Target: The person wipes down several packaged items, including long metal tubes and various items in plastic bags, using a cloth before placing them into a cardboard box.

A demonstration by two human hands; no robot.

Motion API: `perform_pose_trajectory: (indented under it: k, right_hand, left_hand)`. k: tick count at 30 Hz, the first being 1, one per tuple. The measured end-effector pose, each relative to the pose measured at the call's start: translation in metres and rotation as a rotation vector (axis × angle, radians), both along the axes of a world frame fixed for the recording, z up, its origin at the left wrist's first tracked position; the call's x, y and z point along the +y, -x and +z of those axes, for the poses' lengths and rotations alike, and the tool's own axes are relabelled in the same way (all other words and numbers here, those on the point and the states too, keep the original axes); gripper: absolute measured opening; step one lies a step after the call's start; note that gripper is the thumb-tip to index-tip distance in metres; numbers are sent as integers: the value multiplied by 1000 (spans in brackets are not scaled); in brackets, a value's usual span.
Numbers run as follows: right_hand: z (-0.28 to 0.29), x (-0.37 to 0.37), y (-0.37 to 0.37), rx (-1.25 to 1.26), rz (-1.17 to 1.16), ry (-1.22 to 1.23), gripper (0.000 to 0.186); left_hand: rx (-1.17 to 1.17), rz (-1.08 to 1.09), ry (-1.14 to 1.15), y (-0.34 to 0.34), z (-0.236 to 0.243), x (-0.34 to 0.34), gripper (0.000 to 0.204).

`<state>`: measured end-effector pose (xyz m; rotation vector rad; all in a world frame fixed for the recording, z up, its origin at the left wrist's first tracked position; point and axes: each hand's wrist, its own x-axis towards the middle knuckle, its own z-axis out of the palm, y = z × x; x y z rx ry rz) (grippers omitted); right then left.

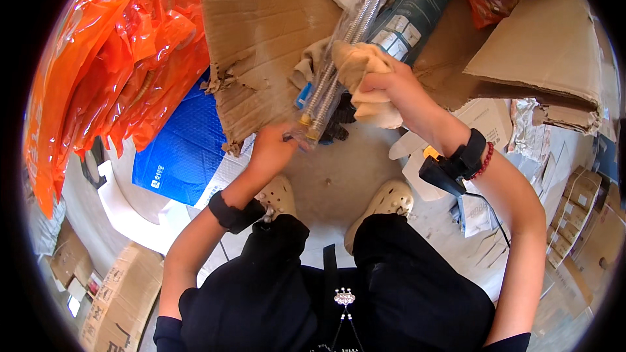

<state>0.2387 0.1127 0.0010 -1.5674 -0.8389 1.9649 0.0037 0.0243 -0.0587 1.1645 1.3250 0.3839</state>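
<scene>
Across a torn brown cardboard box (254, 32), straight silver ribbed metal hoses (321, 96) with yellow ends (305, 119) lie in a crinkled clear plastic sleeve (306, 142). Their long axis slants from the near, yellow ends away to the right, beside a dark green cylinder (424, 10). The left hand (272, 146) is closed, pinching the sleeve's near end; the right hand (396, 88) curls around a cream cloth (360, 68) against the sleeve; whether it also grips the hoses cannot be told.
</scene>
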Motion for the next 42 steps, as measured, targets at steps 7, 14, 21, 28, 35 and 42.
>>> perform_pose_trajectory:
  k: [7, 14, 21, 28, 35, 42]
  right_hand:
    - [-5, -14, -1, 2, 397, 103, 56]
    - [-16, -27, -13, -118, 786, 123, 47]
    - [-15, -22, -16, -564, 569, -89, 46]
    - [-47, -46, -26, -427, 27, 63, 52]
    - [-60, -46, -29, -67, -267, 98, 50]
    - [-48, -46, -35, -123, -253, 68, 42]
  left_hand:
    - [119, -11, -129, -5, 29, 2, 33]
    - [213, 113, -94, 6, 11, 13, 21]
    - [484, -188, -192, -5, 14, 3, 45]
    - [420, -67, -391, -12, 51, -13, 64]
    - [411, -176, -533, -15, 68, -2, 57]
    - [569, -502, -763, -36, 34, -17, 53]
